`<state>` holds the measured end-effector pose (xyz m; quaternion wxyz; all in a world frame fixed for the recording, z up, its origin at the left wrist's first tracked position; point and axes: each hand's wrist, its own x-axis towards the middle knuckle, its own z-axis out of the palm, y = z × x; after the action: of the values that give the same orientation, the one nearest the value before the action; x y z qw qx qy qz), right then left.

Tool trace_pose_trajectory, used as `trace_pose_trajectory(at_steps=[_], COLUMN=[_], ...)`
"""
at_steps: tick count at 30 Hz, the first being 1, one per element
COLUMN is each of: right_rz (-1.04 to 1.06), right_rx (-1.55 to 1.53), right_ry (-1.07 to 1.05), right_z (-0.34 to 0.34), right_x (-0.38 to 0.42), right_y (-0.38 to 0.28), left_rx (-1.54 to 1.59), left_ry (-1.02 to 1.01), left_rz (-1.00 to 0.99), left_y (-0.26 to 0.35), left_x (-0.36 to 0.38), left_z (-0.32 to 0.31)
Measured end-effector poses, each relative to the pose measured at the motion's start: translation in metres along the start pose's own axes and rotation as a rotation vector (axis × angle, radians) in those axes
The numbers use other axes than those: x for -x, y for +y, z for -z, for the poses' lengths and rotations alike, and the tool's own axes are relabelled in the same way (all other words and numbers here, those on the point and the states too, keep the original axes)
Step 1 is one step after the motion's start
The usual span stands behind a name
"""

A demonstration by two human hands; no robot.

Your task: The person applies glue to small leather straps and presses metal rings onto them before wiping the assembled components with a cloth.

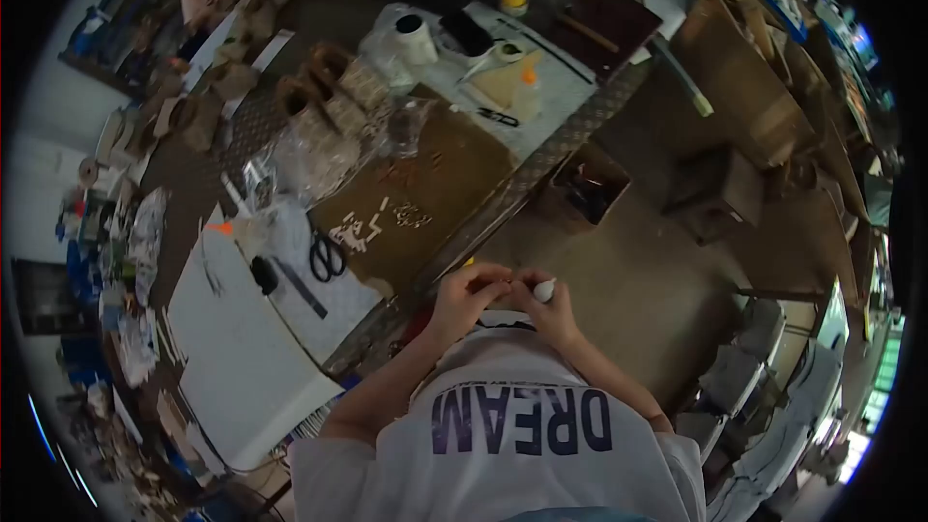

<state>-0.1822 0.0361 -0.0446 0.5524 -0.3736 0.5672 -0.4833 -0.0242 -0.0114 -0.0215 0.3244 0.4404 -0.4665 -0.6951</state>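
Note:
Both hands are raised close together in front of the white shirt, beside the table's edge. My left hand (pixel 469 302) is closed in a pinch, and whatever tiny thing lies between its fingertips is too small to make out. My right hand (pixel 549 314) has its fingers closed around a small white object with a rounded end (pixel 545 290), perhaps a small bottle or tube; most of it is hidden in the palm. The fingertips of the two hands nearly meet. Closest on the table is a brown board (pixel 454 184) bearing small white pieces (pixel 356 232) and small brownish bits (pixel 414 216).
Black scissors (pixel 327 257) and a ruler (pixel 302 290) lie left of the board. Behind it stand brown shoes (pixel 329 87), a thread spool (pixel 416 41) and an orange-capped bottle (pixel 528 72). An open cardboard box (pixel 585 184) stands below the table's right edge.

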Motion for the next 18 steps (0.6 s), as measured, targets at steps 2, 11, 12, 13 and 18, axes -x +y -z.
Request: trace_pose_trajectory(at_steps=[2, 11, 12, 13, 18], right_rz=[-0.067, -0.066, -0.080, -0.095, -0.085], right_rx=[-0.008, -0.074, -0.075, -0.075, -0.100], right_ry=[0.019, 0.179, 0.184, 0.188, 0.223], right_z=[-0.014, -0.034, -0.037, -0.039, -0.046], right_x=[-0.007, -0.033, -0.034, -0.035, -0.043], right_y=[-0.009, -0.009, -0.009, -0.011, -0.010], left_rx=[0.214, 0.068, 0.062, 0.056, 0.023], left_ry=[-0.057, 0.612, 0.650, 0.688, 0.691], left_rz=[0.143, -0.067, -0.053, -0.037, -0.030], left_y=[-0.007, -0.132, -0.150, -0.154, -0.143], left_x=[-0.012, -0.085, -0.092, -0.094, -0.097], left_z=[0.021, 0.167, 0.182, 0.189, 0.191])
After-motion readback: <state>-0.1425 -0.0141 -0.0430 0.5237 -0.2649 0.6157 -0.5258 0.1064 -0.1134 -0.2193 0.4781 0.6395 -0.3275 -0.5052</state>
